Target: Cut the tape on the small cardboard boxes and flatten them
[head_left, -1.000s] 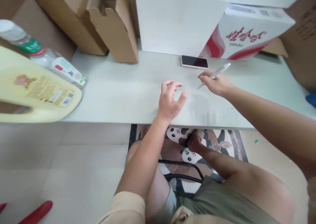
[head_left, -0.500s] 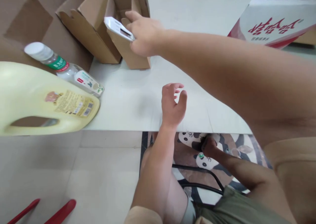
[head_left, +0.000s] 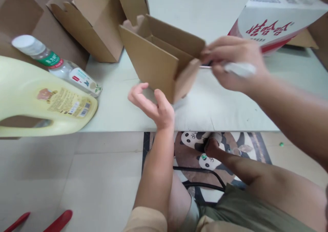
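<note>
A brown cardboard box [head_left: 156, 63], open at the top, is tilted above the white table [head_left: 225, 109]. My right hand [head_left: 243, 51], blurred by motion, grips the box at its right upper edge. Tucked in that same hand is a white utility knife [head_left: 241, 69], also smeared. Just below the box's lower left side is my left hand [head_left: 162, 111], fingers curved and apart, holding nothing. Whether its fingertips touch the cardboard I cannot tell.
At the left, a clear bottle with a white cap [head_left: 56, 63] stands behind a large pale yellow jug [head_left: 46, 95]. Another open cardboard box [head_left: 89, 27] is at the back left. White cartons [head_left: 194, 13] line the rear. Red handles [head_left: 60, 220] show at lower left.
My right hand has taken hold of the narrow cardboard box at the back and brought it right and nearer, turning it. My left hand has shifted left, under the box.
</note>
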Demonstrator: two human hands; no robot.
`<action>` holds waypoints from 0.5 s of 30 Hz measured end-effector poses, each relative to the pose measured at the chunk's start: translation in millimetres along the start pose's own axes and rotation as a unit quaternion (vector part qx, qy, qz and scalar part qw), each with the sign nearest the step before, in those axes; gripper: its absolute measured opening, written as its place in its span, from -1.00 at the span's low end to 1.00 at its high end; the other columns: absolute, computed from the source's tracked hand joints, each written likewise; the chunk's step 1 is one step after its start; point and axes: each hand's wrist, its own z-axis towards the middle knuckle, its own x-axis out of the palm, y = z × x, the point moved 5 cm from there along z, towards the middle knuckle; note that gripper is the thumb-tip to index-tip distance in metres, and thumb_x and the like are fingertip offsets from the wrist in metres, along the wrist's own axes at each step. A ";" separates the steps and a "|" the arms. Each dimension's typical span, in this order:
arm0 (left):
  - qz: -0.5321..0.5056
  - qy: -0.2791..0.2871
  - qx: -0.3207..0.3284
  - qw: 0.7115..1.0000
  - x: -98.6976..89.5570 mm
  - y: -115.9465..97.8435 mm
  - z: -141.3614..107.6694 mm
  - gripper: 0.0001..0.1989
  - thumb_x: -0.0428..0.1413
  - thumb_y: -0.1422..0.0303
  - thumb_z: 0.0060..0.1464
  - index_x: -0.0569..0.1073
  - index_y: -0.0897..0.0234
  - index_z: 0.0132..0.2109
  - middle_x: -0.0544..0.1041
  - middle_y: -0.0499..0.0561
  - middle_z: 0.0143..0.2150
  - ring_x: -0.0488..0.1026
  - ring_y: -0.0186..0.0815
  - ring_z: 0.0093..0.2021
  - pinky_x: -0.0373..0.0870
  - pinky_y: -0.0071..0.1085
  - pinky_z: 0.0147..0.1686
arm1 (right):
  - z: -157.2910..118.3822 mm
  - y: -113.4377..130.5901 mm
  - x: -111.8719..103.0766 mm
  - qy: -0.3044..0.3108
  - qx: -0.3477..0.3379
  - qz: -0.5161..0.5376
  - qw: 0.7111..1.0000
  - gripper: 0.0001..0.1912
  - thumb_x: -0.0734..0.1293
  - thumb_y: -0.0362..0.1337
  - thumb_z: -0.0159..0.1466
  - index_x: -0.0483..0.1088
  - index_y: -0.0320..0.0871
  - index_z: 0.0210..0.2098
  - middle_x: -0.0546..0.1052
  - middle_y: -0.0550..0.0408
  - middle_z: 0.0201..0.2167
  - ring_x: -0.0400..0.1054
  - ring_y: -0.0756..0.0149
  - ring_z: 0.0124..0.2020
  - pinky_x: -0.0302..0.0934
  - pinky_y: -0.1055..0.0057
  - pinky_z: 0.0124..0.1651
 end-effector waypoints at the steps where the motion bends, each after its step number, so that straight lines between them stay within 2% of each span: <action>1: -0.007 -0.010 -0.001 1.000 -2.2 1.8 1.8 -0.84 0.03 0.32 0.23 0.33 0.16 -0.04 0.35 0.06 0.05 0.31 -0.16 0.21 0.18 -0.06 0.33 | -26.0 0.6 -19.8 -0.065 -0.007 -0.017 0.998 -0.75 0.22 -0.38 0.19 0.54 -0.07 -0.32 0.67 0.11 -0.14 0.59 0.24 -0.17 0.45 0.22 -0.12; 2: -0.026 0.001 -0.006 1.000 -1.1 4.1 2.9 -0.80 0.03 0.27 0.26 0.33 0.14 0.01 0.35 0.06 0.10 0.30 -0.15 0.25 0.17 -0.06 0.34 | -52.7 1.5 -37.7 -0.136 0.000 -0.049 0.989 -0.77 0.21 -0.36 0.22 0.52 -0.08 -0.38 0.67 0.10 -0.23 0.59 0.23 -0.22 0.42 0.14 -0.09; 3: -0.055 0.033 -0.011 0.998 3.2 6.4 2.9 -0.75 0.02 0.20 0.29 0.33 0.12 0.06 0.35 0.06 0.14 0.30 -0.14 0.27 0.17 -0.07 0.34 | -78.3 1.6 -49.9 -0.179 0.026 -0.080 0.980 -0.77 0.22 -0.31 0.25 0.51 -0.10 -0.40 0.66 0.08 -0.28 0.58 0.22 -0.27 0.39 0.05 -0.06; 4: -0.093 0.082 -0.017 0.992 10.2 8.0 1.5 -0.70 0.00 0.13 0.31 0.34 0.09 0.11 0.37 0.05 0.17 0.32 -0.14 0.28 0.20 -0.09 0.33 | -103.1 2.1 -59.3 -0.226 0.060 -0.110 0.966 -0.75 0.23 -0.23 0.28 0.52 -0.10 -0.41 0.65 0.04 -0.32 0.56 0.19 -0.31 0.38 0.01 -0.12; 6: -0.171 0.208 -0.022 0.963 28.6 7.0 -6.3 -0.61 -0.04 0.00 0.33 0.37 0.06 0.15 0.41 0.04 0.20 0.37 -0.12 0.27 0.26 -0.11 0.30 | -145.8 4.5 -65.4 -0.286 0.110 -0.139 0.941 -0.68 0.26 -0.08 0.28 0.55 -0.09 -0.44 0.61 -0.03 -0.34 0.52 0.13 -0.35 0.34 0.05 -0.30; 8: -0.222 0.319 -0.014 0.921 45.3 1.1 -18.9 -0.54 -0.08 -0.08 0.32 0.45 0.05 0.12 0.46 0.03 0.21 0.38 -0.08 0.29 0.27 -0.10 0.30 | -178.7 4.8 -63.5 -0.344 0.155 -0.130 0.917 -0.66 0.25 -0.07 0.31 0.58 -0.08 -0.39 0.58 -0.07 -0.36 0.50 0.12 -0.35 0.29 0.12 -0.38; 11: -0.263 0.413 0.005 0.872 62.8 -8.6 -38.1 -0.46 -0.16 -0.13 0.32 0.51 0.02 0.12 0.48 0.01 0.25 0.36 -0.03 0.33 0.28 -0.08 0.31 | -207.8 1.4 -60.3 -0.395 0.194 -0.122 0.890 -0.67 0.20 -0.14 0.37 0.58 -0.08 -0.24 0.55 -0.09 -0.33 0.49 0.10 -0.25 0.30 0.08 -0.29; 15: -0.292 0.457 0.028 0.840 81.7 -14.6 -58.5 -0.36 -0.16 -0.23 0.26 0.46 -0.03 0.22 0.47 0.01 0.28 0.36 -0.01 0.35 0.29 -0.05 0.33 | -223.8 -9.6 -68.4 -0.386 0.221 -0.126 0.887 -0.69 0.14 -0.15 0.44 0.46 -0.12 -0.12 0.47 -0.03 -0.31 0.44 0.20 -0.21 0.26 0.14 -0.19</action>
